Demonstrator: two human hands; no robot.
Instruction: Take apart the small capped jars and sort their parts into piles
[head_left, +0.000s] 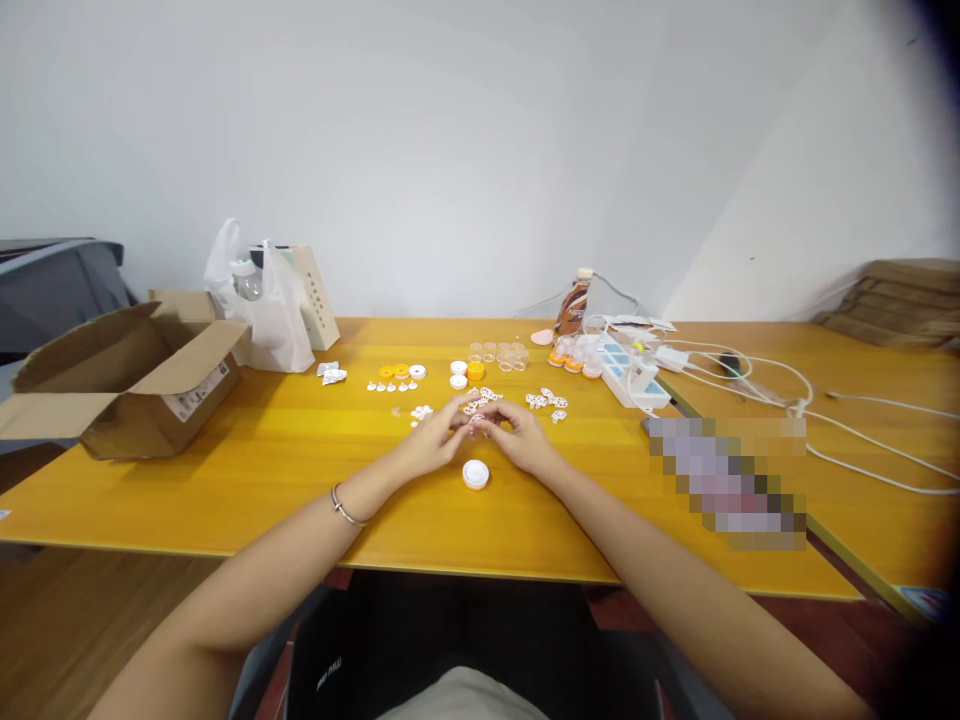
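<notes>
Over the middle of the table, my left hand [437,437] and my right hand [523,437] meet at the fingertips. Between them they pinch a small whitish piece [476,425], mostly hidden by the fingers. Just nearer to me lies a round white cap with an orange underside [475,473], touched by neither hand. Behind the fingers are several small white pieces with reddish dots [486,395]. More such dotted pieces [546,400] lie to the right of my right hand. Small plain white pieces [421,412] are left of my left hand.
Farther back are yellow and white discs [401,371], stacked white and orange caps [458,370], clear rings [499,353] and clear-topped orange containers [577,357]. An open cardboard box [161,380] and plastic bag [274,315] stand left; a bottle [574,305], power strip [630,375] and cables right.
</notes>
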